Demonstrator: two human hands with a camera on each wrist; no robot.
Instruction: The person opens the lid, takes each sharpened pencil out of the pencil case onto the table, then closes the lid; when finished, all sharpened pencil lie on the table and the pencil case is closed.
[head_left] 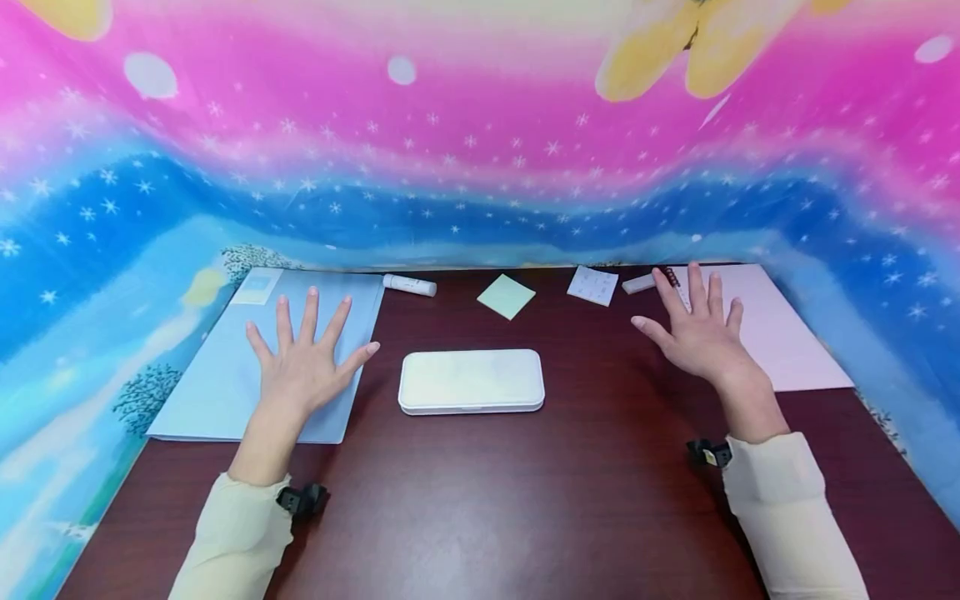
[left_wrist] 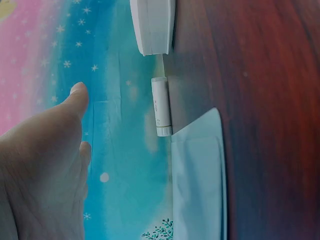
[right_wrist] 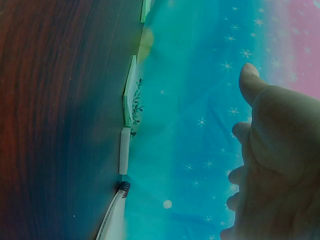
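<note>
Both hands hover palm-down with fingers spread wide, holding nothing: left hand (head_left: 303,362) over the blue folder (head_left: 225,375), right hand (head_left: 697,329) by the pink sheet (head_left: 780,325), white case (head_left: 471,381) between them mid-desk (head_left: 525,500).

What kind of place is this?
Probably a desk set up for stationery work: a dark wooden table with a white pencil case, a glue stick and sticky notes, against a colourful starry backdrop.

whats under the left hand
The left hand is spread open above a light blue folder on the dark table. Whether the palm touches it, and what the folder holds, cannot be seen.
</note>
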